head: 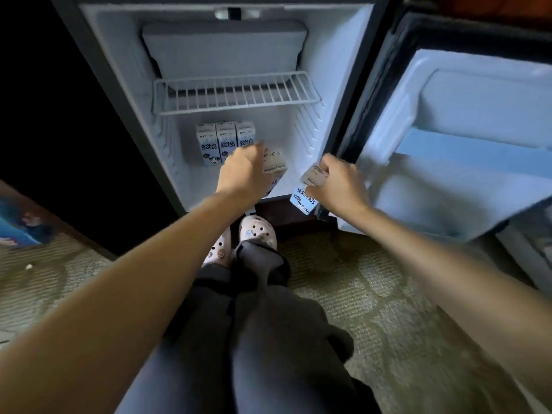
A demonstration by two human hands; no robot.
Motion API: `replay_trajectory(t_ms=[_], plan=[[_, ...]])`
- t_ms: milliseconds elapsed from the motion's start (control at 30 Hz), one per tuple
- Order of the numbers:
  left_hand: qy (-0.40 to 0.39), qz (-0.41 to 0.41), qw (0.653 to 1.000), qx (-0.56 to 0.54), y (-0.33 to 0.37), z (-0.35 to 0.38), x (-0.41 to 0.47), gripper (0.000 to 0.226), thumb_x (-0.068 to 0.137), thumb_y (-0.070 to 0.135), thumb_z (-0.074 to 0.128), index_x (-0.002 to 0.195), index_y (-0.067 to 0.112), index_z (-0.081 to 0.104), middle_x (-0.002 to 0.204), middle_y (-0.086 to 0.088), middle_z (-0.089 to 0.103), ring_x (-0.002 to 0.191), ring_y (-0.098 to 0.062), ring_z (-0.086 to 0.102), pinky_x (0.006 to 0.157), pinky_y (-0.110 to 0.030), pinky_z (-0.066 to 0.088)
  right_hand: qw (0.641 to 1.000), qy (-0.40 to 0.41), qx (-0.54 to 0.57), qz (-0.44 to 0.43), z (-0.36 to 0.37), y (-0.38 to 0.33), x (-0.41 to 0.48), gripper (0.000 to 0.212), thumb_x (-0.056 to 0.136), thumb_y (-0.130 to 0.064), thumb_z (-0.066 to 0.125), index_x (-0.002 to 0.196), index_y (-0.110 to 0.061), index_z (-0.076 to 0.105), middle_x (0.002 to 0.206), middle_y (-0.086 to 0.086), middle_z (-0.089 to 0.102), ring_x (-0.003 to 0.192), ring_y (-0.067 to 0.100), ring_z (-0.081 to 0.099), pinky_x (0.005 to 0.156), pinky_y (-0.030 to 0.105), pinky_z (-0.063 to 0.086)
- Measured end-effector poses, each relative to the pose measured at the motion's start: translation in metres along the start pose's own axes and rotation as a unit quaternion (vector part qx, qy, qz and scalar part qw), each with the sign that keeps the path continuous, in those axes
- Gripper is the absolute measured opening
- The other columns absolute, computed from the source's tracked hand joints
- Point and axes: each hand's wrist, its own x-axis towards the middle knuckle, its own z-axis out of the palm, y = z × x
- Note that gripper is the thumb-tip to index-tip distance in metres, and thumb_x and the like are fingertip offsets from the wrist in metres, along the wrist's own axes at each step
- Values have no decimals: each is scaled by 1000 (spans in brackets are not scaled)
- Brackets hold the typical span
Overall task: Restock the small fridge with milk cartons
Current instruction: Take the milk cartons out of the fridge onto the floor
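left hand (242, 171) curled round one carton (274, 165) inside the fridge (343, 85), right hand (337, 186) round a second carton (304, 198) at its doorway

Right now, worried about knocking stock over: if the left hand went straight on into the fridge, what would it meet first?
Probably the rightmost standing carton in the back row; the left hand, gripping its held carton, points that way. Depth is unclear.
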Motion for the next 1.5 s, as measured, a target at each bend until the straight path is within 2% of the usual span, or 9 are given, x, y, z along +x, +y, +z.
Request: replay_trajectory(t_ms=[133, 400, 667, 833, 933, 1067, 1233, 1400, 1500], plan=[[-6, 62, 998, -15, 52, -6, -48, 40, 83, 31, 67, 112, 7, 55, 111, -16, 64, 101, -34, 60, 86, -38, 49, 999, 33, 14, 25, -53, 19, -66, 32, 68, -22, 73, 76, -14, 43, 75, 6, 52, 72, 23, 48, 59, 28, 30], [-79, 143, 985, -56, 141, 47, -137, 47, 81, 35, 68, 114, 6, 55, 110, -16, 64, 101, -33, 60, 81, -40, 52, 990, 75, 3, 117, -122, 88, -201, 29, 69, -23, 72, 74, -13, 45, 72, 3, 55, 69, 24, 51, 51, 29, 28], [-206, 168, 963, -51, 199, 141, -225, 37, 81, 22, 68, 111, 6, 54, 113, -16, 64, 103, -33, 62, 84, -42, 54, 964, 56, 46, 255, -108, 175, -317, 23, 71, -20, 72, 80, -11, 52, 80, 7, 64, 74, 25, 57, 58, 30, 40], [-282, 183, 941, -36, 205, 198, -273, 32, 85, 22, 64, 111, 7, 53, 108, -12, 66, 94, -23, 62, 65, -27, 45, 933, 8, 78, 350, -67, 224, -374, 21, 77, -20, 71, 86, -11, 53, 83, 5, 60, 72, 16, 51, 49, 20, 31], [-300, 166, 939, -41, 205, 218, -287, 33, 85, 27, 65, 107, 6, 53, 104, -11, 65, 89, -22, 61, 61, -28, 43, 917, -17, 102, 385, -34, 251, -392, 27, 78, -24, 72, 95, -10, 57, 99, 12, 67, 84, 23, 61, 56, 24, 43], [-310, 161, 937, -31, 201, 232, -291, 32, 82, 23, 68, 102, 3, 54, 99, -14, 63, 84, -27, 61, 63, -34, 50, 908, -30, 105, 405, 3, 274, -400, 44, 77, -21, 73, 114, -4, 55, 119, 17, 61, 109, 32, 59, 89, 41, 52], [-319, 167, 933, 27, 194, 242, -285, 24, 80, -2, 63, 100, 1, 52, 101, -17, 60, 85, -28, 57, 61, -34, 43, 909, -86, 115, 392, 36, 290, -395, 42, 81, -14, 69, 117, -2, 52, 119, 20, 60, 109, 31, 59, 85, 37, 49], [-340, 177, 922, 48, 190, 252, -286, 25, 78, -4, 63, 100, 2, 52, 101, -15, 59, 79, -22, 52, 59, -29, 38, 896, -148, 78, 410, 61, 303, -404, 38, 87, -10, 59, 121, 4, 50, 124, 24, 56, 117, 34, 53, 92, 38, 44], [-353, 171, 919, 49, 188, 255, -287, 25, 78, -5, 63, 100, 3, 53, 101, -14, 59, 81, -23, 54, 63, -36, 49, 894, -169, 79, 408, 67, 309, -412, 34, 87, -7, 58, 118, 5, 51, 123, 25, 57, 118, 35, 54, 93, 39, 44]])
